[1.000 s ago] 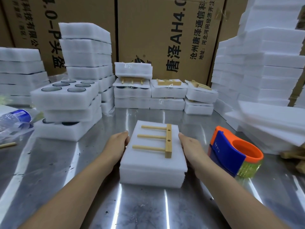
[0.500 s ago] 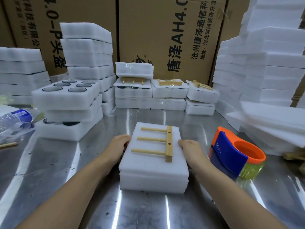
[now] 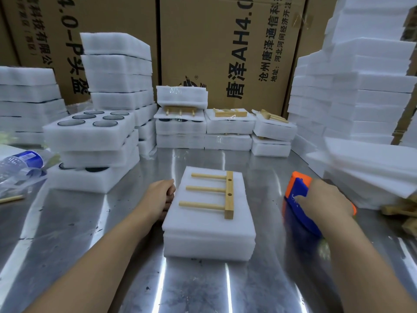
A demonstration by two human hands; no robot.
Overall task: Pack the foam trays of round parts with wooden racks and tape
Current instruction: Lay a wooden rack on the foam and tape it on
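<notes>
A closed white foam tray pack (image 3: pixel 208 231) lies on the steel table in front of me. On top of it rests a wooden rack (image 3: pixel 216 194) with three pegs pointing left. My left hand (image 3: pixel 160 197) presses against the pack's left side, fingers curled. My right hand (image 3: pixel 327 199) lies over the orange and blue tape dispenser (image 3: pixel 297 199) to the right of the pack; it is blurred and its grip cannot be made out. A stack of open foam trays with dark round parts (image 3: pixel 90 129) stands at the left.
Packed trays with racks (image 3: pixel 228 125) line the back in front of cardboard boxes (image 3: pixel 225 46). Tall foam stacks (image 3: pixel 361 86) rise at the right and foam sheets (image 3: pixel 372 168) beside them. A plastic bottle (image 3: pixel 20 161) lies at far left. Loose wooden racks (image 3: pixel 401 211) sit at the right edge.
My right hand has left the pack's right side and moved right onto the tape dispenser. My left hand stays at the pack's left side.
</notes>
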